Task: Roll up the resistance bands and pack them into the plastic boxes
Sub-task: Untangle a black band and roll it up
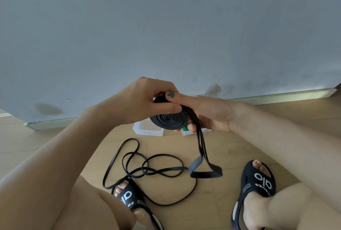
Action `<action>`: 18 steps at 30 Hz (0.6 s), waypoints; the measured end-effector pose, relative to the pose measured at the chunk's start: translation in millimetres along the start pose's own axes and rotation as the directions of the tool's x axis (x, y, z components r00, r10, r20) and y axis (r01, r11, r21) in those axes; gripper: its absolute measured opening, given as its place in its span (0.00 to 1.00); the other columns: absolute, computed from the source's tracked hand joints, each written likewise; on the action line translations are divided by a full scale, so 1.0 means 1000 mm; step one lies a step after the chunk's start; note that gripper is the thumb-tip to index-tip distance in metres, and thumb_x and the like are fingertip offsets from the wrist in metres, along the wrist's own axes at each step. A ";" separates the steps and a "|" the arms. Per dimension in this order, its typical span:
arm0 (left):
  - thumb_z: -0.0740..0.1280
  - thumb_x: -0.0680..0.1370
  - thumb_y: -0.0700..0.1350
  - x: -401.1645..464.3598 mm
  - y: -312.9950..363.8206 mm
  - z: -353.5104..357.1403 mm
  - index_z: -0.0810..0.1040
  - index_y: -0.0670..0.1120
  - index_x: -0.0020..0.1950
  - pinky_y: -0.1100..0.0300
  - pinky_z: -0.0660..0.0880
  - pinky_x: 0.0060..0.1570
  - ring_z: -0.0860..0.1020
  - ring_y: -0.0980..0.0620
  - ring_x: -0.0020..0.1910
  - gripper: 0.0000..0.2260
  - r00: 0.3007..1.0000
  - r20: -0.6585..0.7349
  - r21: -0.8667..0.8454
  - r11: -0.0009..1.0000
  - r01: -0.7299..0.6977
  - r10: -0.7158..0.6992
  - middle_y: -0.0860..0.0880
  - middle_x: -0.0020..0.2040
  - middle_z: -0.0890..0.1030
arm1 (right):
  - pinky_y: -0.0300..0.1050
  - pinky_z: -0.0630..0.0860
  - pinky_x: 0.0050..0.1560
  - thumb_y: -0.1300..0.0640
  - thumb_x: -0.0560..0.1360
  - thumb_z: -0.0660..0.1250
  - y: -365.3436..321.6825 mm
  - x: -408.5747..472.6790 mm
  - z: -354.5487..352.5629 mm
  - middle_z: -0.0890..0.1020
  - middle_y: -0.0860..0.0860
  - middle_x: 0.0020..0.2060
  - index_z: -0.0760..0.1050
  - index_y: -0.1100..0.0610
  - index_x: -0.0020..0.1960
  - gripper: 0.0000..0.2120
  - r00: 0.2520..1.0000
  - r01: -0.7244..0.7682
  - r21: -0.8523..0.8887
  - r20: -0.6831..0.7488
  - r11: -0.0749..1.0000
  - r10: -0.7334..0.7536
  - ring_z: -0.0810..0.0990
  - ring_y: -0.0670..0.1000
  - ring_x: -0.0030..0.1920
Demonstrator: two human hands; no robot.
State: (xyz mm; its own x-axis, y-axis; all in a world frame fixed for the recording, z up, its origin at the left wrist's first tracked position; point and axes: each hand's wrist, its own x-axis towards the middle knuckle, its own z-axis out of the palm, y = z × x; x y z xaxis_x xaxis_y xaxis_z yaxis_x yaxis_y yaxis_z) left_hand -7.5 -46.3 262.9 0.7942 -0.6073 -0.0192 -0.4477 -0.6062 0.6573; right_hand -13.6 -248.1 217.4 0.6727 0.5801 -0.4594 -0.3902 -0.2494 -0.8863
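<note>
Both hands — left hand (145, 100), right hand (208, 113) — grip the coiled black band (168, 119), spiral face toward the camera, tail hanging down; loose bands (147, 170) sprawl on the floor, clear boxes (147, 130) behind.

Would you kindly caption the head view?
Both hands, left and right, coil a black band above plastic boxes.

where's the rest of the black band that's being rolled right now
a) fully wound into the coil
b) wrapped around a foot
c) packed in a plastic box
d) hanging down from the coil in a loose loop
d: the coil is held between both hands, left hand and right hand, and an unrolled loop dangles below it above the floor.
</note>
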 end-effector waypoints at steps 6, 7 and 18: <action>0.69 0.81 0.47 -0.002 -0.006 -0.009 0.82 0.54 0.51 0.70 0.74 0.42 0.80 0.61 0.43 0.03 0.986 -0.167 -0.102 0.995 -0.002 -0.015 0.60 0.42 0.83 | 0.41 0.71 0.37 0.36 0.80 0.63 -0.007 -0.008 -0.009 0.82 0.57 0.60 0.70 0.54 0.75 0.30 0.986 0.048 0.253 0.140 0.966 -0.086 0.74 0.61 0.52; 0.69 0.82 0.47 -0.003 -0.008 -0.010 0.82 0.54 0.52 0.70 0.74 0.43 0.80 0.62 0.44 0.03 0.986 -0.164 -0.127 0.992 0.006 -0.027 0.60 0.43 0.83 | 0.40 0.72 0.35 0.38 0.80 0.66 -0.006 -0.008 -0.009 0.82 0.59 0.60 0.71 0.55 0.74 0.30 0.986 0.049 0.286 0.142 0.957 -0.093 0.71 0.64 0.54; 0.74 0.77 0.48 -0.001 -0.008 -0.010 0.82 0.54 0.45 0.67 0.72 0.37 0.77 0.59 0.37 0.03 0.999 -0.008 -0.086 0.995 0.043 -0.044 0.53 0.38 0.81 | 0.40 0.63 0.39 0.40 0.76 0.67 -0.015 -0.014 -0.005 0.84 0.59 0.50 0.80 0.53 0.63 0.21 0.999 0.025 0.168 0.043 0.986 -0.032 0.65 0.43 0.27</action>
State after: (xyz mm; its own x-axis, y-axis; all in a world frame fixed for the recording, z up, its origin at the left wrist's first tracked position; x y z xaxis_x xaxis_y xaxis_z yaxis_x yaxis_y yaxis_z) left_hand -0.4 -35.3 265.3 0.8163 -0.5761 -0.0421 -0.3763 -0.5857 0.7179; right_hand -14.3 -256.1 237.2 0.6574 0.6205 -0.4276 -0.4733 -0.1015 -0.8750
